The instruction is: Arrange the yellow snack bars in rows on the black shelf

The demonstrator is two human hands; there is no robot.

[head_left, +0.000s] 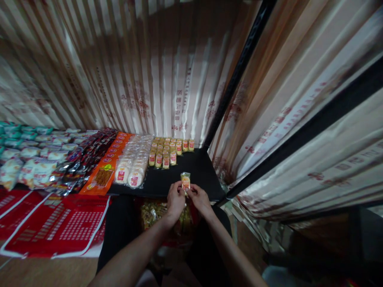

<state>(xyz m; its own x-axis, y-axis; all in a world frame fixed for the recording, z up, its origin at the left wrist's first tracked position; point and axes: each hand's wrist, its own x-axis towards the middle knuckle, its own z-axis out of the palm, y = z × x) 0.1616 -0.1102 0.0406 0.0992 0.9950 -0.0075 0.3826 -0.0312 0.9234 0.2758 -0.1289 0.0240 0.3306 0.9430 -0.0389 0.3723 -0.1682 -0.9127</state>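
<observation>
A small clear snack packet with a yellow and red label is pinched between both my hands above the front edge of a black shelf. My left hand grips its left side with closed fingers. My right hand grips its right side the same way. Rows of matching small packets lie on the shelf behind. Below my hands sits a bag of more snacks, partly hidden by my forearms.
Round white rice-cake packs, an orange snack pack, dark wrappers and white-green bags fill the shelf leftward. Red printed sheets lie lower left. Striped cream curtains hang behind; a black frame post rises at right.
</observation>
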